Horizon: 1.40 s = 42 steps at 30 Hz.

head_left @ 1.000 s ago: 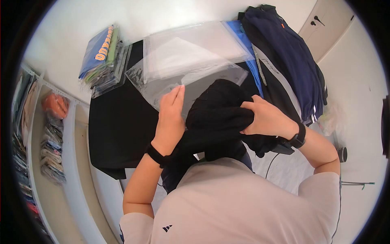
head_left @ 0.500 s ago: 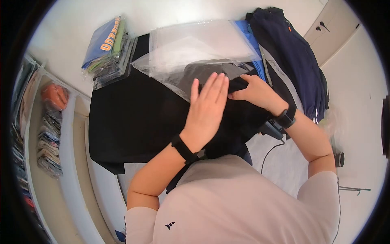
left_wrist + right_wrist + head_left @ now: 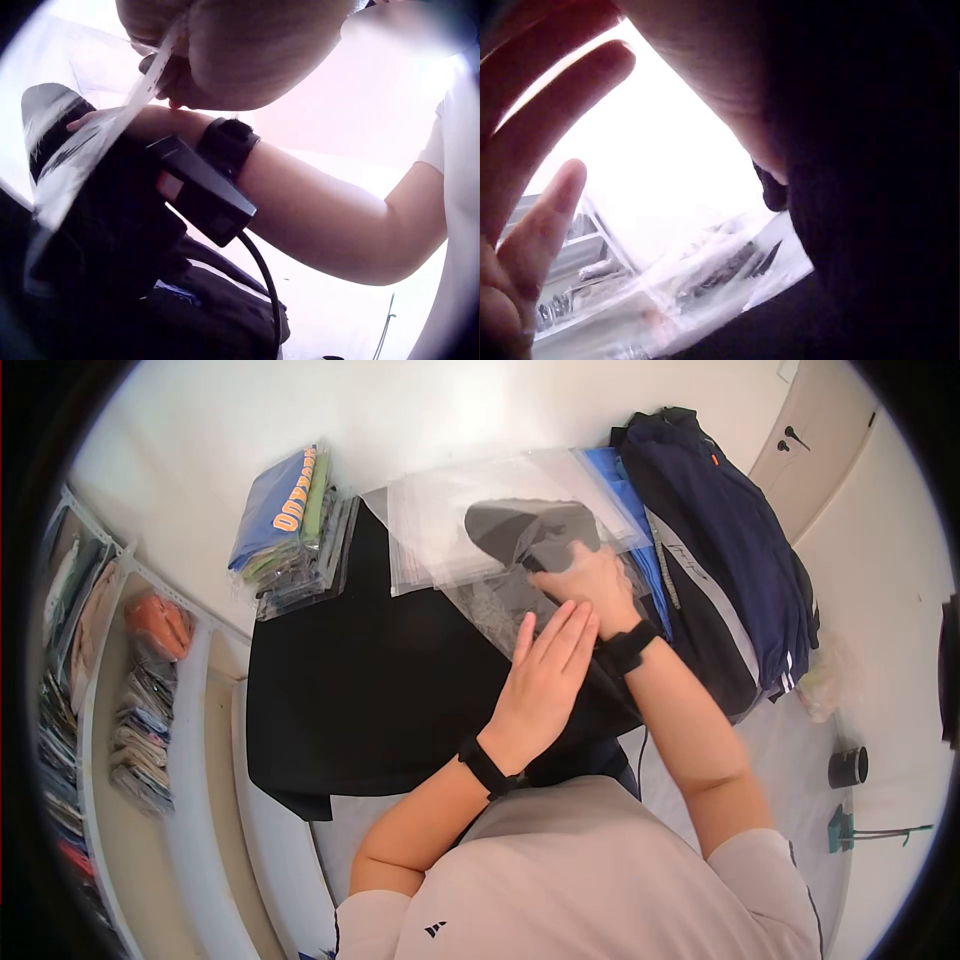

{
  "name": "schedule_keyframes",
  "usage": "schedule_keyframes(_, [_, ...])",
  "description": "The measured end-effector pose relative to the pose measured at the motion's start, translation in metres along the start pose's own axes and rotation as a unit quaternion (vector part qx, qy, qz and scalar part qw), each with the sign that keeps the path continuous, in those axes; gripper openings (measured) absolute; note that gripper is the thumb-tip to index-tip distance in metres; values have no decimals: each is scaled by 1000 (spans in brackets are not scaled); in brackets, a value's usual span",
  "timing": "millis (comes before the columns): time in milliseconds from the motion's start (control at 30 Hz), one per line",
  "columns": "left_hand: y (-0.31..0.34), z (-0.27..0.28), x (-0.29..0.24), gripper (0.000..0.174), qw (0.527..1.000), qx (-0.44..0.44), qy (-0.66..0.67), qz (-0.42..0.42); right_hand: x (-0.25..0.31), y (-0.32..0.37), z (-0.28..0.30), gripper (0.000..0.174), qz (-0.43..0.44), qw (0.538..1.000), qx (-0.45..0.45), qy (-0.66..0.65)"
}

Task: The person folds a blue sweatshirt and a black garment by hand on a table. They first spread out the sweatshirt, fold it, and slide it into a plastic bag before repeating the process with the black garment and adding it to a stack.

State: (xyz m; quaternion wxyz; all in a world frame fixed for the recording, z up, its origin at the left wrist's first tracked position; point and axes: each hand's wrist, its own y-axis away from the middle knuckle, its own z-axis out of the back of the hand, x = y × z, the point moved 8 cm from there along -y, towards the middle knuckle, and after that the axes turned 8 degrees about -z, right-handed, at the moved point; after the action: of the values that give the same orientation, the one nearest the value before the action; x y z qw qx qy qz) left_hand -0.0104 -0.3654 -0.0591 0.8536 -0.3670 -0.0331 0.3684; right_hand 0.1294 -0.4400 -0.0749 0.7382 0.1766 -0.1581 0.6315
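A folded black garment (image 3: 497,532) lies partly inside a clear plastic bag (image 3: 482,608), its far end showing grey through the film. My right hand (image 3: 592,582) grips the garment near the bag's mouth, the fingers partly hidden under plastic. In the left wrist view, that hand (image 3: 142,124) lies on the dark cloth behind the bag's raised edge (image 3: 131,112). Just nearer my body, my left hand (image 3: 545,685) has straight fingers reaching to my right wrist. Its fingers (image 3: 562,105) appear spread in the right wrist view.
More clear bags (image 3: 410,550) lie stacked on the black-covered table (image 3: 340,690). Packed shirts (image 3: 285,530) stand at the back left. Dark jackets (image 3: 720,550) are heaped on the right over something blue (image 3: 625,490). Shelves (image 3: 100,690) with bagged clothes line the left wall.
My right hand has moved forward with the black garment, from above the table into the bag. My left hand has shifted right, toward my right wrist.
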Motion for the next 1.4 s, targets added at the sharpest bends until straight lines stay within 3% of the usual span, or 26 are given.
schedule_keyframes(100, [14,-10,15,62,999,19,0,28,-12,-12,-32,86,-12,996,70,58])
schedule_keyframes(167, [21,-9,30,64,998,20,-26,58,-13,-16,-31,92,-17,995,96,-10])
schedule_keyframes(200, [27,-5,34,65,997,11,-26,73,-32,-49,-66,93,95,990,97,-27])
schedule_keyframes(233, [33,1,35,60,996,-19,-52,74,-25,-30,-34,91,31,990,79,-111])
schedule_keyframes(300, [46,11,44,56,986,-58,-44,148,-24,-44,-32,85,152,948,36,-276])
schedule_keyframes(333, [57,16,49,54,977,-78,-39,194,-28,-41,-27,85,152,949,38,-275])
schedule_keyframes(367, [66,19,53,52,970,-100,-33,221,-39,-39,-27,82,116,949,90,-280])
schedule_keyframes(433, [78,26,57,25,956,-149,-47,249,-37,-28,-17,79,80,945,143,-284])
schedule_keyframes(467, [84,27,60,25,956,-149,-48,249,-43,-29,-21,79,25,943,174,-284])
schedule_keyframes(500, [93,15,70,14,949,-94,25,301,-49,-29,-27,78,-30,937,204,-282])
schedule_keyframes(533, [103,1,78,11,931,-38,97,349,-46,-30,-25,78,-29,936,206,-283])
schedule_keyframes(600, [103,0,75,15,948,-68,71,301,-55,-21,-47,72,-196,841,330,-382])
schedule_keyframes(633, [101,4,70,20,962,-96,47,250,-56,-23,-52,72,-195,840,332,-382])
schedule_keyframes(700, [105,1,72,19,961,-89,53,258,-56,-30,-73,61,-191,811,355,-424])
schedule_keyframes(833, [106,-1,69,20,963,-108,70,239,-55,-30,-82,50,-178,798,356,-453])
schedule_keyframes(900, [105,1,65,20,968,-108,63,216,-39,-20,-76,49,-139,746,403,-512])
schedule_keyframes(933, [104,1,63,20,971,-97,61,208,-43,-24,-85,35,-160,729,389,-540])
schedule_keyframes(967, [104,0,62,19,974,-86,60,201,-42,-24,-90,35,-158,728,390,-542])
schedule_keyframes(1033, [103,1,61,20,975,-89,61,195,-36,-23,-95,33,-165,660,380,-627])
schedule_keyframes(1067, [103,1,60,21,975,-82,67,194,-34,-21,-100,33,-165,658,379,-629])
schedule_keyframes(1133, [101,-1,59,22,976,-76,72,192,-24,-21,-103,36,-133,578,376,-712])
schedule_keyframes(1267, [100,-6,59,22,973,-70,120,182,-12,-23,-119,39,-127,536,372,-747])
schedule_keyframes(1400, [93,-2,48,25,977,-48,166,125,15,-10,-115,42,-117,448,348,-815])
